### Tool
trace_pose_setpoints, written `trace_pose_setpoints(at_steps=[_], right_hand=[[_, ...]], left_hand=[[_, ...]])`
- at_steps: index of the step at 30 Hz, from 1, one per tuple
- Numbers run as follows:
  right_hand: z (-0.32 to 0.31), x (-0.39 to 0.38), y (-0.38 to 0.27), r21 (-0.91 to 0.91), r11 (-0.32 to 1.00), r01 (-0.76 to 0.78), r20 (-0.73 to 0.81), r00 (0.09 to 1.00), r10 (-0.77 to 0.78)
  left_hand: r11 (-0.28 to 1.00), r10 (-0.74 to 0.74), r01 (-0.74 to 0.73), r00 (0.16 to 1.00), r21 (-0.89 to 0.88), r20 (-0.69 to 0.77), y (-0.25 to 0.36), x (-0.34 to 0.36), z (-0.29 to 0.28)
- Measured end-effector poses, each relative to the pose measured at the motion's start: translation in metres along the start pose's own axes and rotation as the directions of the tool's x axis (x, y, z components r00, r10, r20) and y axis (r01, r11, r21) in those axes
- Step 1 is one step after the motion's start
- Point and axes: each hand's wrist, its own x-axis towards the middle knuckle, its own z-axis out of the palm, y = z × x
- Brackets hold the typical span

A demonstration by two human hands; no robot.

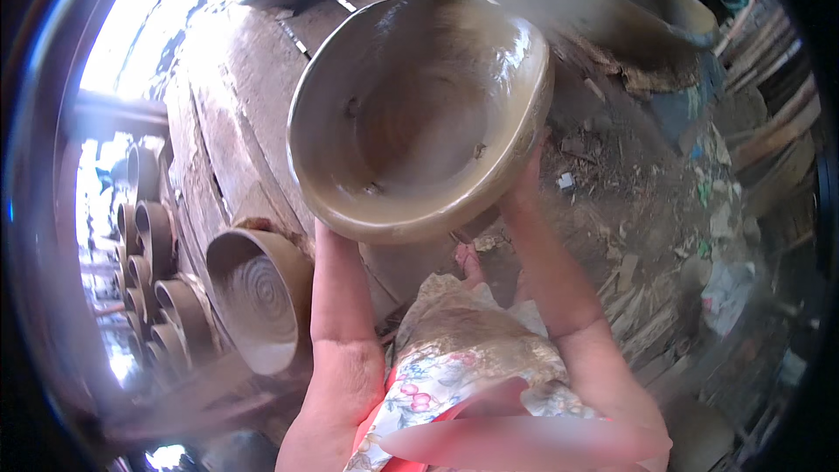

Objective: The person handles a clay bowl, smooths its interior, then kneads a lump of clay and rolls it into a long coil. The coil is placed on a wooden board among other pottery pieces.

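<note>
A wide, wet-looking clay bowl (419, 122) is held up in front of me, its open mouth tilted toward me. Small dark marks show on its inner wall, and the right side of the rim shines. My right hand (526, 177) supports the bowl from the right side, with most of its fingers behind the wall. On the lower left, my left hand reaches under the bowl; only the wrist (336, 240) shows and the fingers are hidden. Close to my left forearm stands another clay bowl (258, 301) with spiral rings on its inside bottom.
Several smaller clay pots (179, 310) stand at the far left. Wooden planks (236, 122) lie beyond my left arm. A large vessel (651, 0) is at the upper right. Chips and scraps litter the dirt floor (603, 175), beside stacked sticks (773, 52) and a white plastic bag (727, 295).
</note>
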Motion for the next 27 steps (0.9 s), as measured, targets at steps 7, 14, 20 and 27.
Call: trace_pose_setpoints(at_steps=[7, 14, 20, 27], right_hand=[[-0.006, 0.008, 0.017, -0.547, 0.736, 0.399, 0.099, 0.904, -0.416], [0.018, 0.016, 0.035, 0.088, 0.990, 0.111, 0.045, 0.992, -0.116], [0.075, 0.067, 0.050, 0.184, 0.975, 0.126, 0.065, 0.988, -0.140], [0.134, 0.115, 0.071, -0.054, 0.946, 0.321, -0.001, 0.947, -0.321]], left_hand=[[0.689, 0.494, -0.459, 0.864, 0.561, 0.099, -0.031, -0.101, -0.003], [0.886, 0.092, -0.163, 0.979, -0.435, -0.179, 0.012, -0.110, 0.064], [0.898, 0.093, -0.146, 0.985, -0.415, -0.145, 0.031, -0.017, 0.075], [0.924, 0.130, -0.134, 0.991, -0.357, -0.035, 0.052, 0.076, 0.083]])
